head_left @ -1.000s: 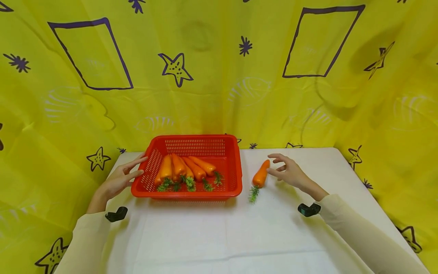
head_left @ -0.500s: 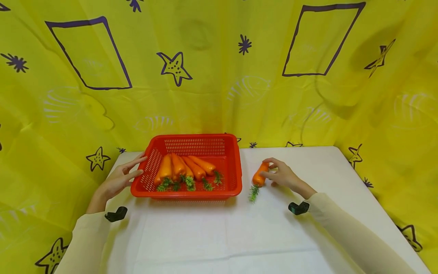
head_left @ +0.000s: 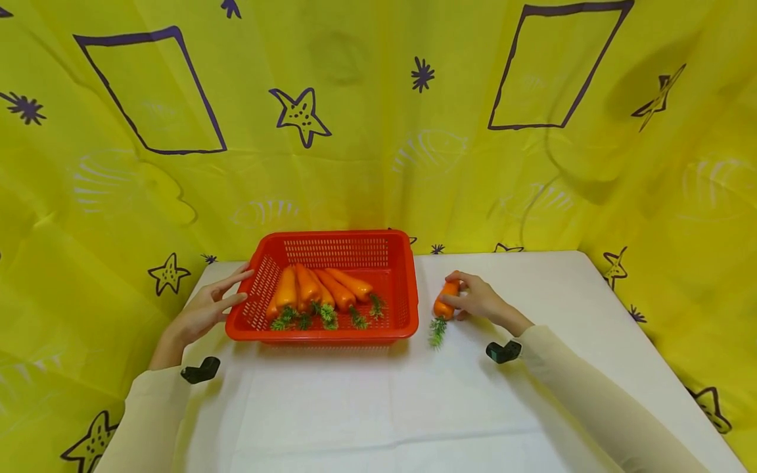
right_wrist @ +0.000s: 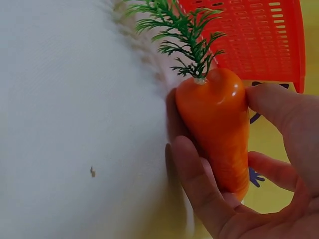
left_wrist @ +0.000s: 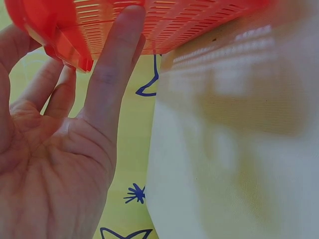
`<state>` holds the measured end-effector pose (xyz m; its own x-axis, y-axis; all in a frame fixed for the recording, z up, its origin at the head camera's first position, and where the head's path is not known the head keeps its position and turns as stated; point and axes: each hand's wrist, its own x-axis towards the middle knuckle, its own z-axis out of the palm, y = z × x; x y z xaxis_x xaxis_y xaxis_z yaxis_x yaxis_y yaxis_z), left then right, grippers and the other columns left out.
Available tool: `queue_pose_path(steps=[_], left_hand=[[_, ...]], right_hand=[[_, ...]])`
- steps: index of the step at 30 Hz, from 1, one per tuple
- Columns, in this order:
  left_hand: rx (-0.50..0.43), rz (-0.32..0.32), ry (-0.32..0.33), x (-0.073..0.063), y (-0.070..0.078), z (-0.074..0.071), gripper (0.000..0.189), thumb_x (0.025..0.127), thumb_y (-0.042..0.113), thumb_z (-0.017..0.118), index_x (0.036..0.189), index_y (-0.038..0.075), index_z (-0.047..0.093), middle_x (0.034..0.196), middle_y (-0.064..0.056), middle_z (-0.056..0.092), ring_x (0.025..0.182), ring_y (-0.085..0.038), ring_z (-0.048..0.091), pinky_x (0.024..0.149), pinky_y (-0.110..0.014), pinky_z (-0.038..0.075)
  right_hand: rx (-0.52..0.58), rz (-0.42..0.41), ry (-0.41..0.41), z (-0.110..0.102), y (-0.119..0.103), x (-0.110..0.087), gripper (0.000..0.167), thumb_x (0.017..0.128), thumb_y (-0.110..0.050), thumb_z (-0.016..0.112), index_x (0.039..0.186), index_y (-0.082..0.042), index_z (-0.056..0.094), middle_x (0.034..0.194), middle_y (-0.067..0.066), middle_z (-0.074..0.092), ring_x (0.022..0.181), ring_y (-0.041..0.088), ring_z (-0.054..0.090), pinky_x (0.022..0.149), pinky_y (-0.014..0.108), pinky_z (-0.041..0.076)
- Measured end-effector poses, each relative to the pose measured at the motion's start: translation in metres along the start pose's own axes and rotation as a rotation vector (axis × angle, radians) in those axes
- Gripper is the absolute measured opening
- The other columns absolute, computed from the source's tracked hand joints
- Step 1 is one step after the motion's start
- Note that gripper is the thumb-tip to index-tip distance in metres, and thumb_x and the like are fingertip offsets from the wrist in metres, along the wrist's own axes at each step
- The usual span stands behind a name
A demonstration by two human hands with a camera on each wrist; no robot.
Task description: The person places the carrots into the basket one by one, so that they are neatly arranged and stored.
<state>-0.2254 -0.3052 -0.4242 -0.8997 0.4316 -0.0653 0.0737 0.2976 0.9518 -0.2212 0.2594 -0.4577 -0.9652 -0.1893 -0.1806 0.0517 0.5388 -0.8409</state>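
Observation:
My right hand holds an orange carrot with a green leafy top, right of the red basket. In the right wrist view, thumb and fingers lie around the carrot, its leaves pointing away from the palm. Left of the basket, my left hand touches its side with fairly straight fingers. The left wrist view shows the thumb against the slotted basket wall; other fingertips are partly hidden behind the rim. Inside the basket lie several carrots, leafy ends toward me.
A white cloth covers the table, with a crease near the front. Yellow curtains with dark star drawings hang behind the table and at both sides.
My right hand has moved left onto the loose carrot and taken hold of it; the carrot has shifted slightly left. The left hand and basket have stayed in place.

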Motion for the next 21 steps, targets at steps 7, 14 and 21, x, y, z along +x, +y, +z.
queue_pose_path(steps=[7,14,21], left_hand=[[-0.021,-0.013,0.003,0.0007,0.0011,-0.0002,0.061,0.108,0.017,0.054,0.162,0.005,0.028,0.173,-0.007,0.0,0.152,-0.046,0.014,0.09,-0.029,0.055],[-0.026,-0.018,0.001,0.0002,0.0016,0.0,0.061,0.108,0.017,0.054,0.162,0.005,0.027,0.173,-0.008,-0.001,0.152,-0.047,0.013,0.09,-0.029,0.055],[-0.015,-0.004,0.005,0.0,0.0015,0.0009,0.061,0.108,0.017,0.054,0.162,0.005,0.029,0.173,-0.008,0.0,0.151,-0.045,0.015,0.09,-0.029,0.054]], right_hand=[[0.082,0.038,-0.049,-0.0008,-0.0048,0.0039,0.061,0.095,-0.01,0.073,0.148,0.006,0.046,0.113,0.029,0.053,0.072,0.023,0.068,0.066,0.039,0.062],[0.14,0.05,-0.097,-0.0017,-0.0071,0.0044,0.063,0.095,-0.006,0.072,0.15,0.007,0.042,0.112,0.03,0.057,0.076,0.023,0.069,0.07,0.042,0.062],[0.154,0.052,-0.147,-0.0043,-0.0077,0.0077,0.065,0.095,-0.004,0.071,0.151,0.008,0.04,0.106,0.026,0.06,0.077,0.024,0.07,0.071,0.044,0.062]])
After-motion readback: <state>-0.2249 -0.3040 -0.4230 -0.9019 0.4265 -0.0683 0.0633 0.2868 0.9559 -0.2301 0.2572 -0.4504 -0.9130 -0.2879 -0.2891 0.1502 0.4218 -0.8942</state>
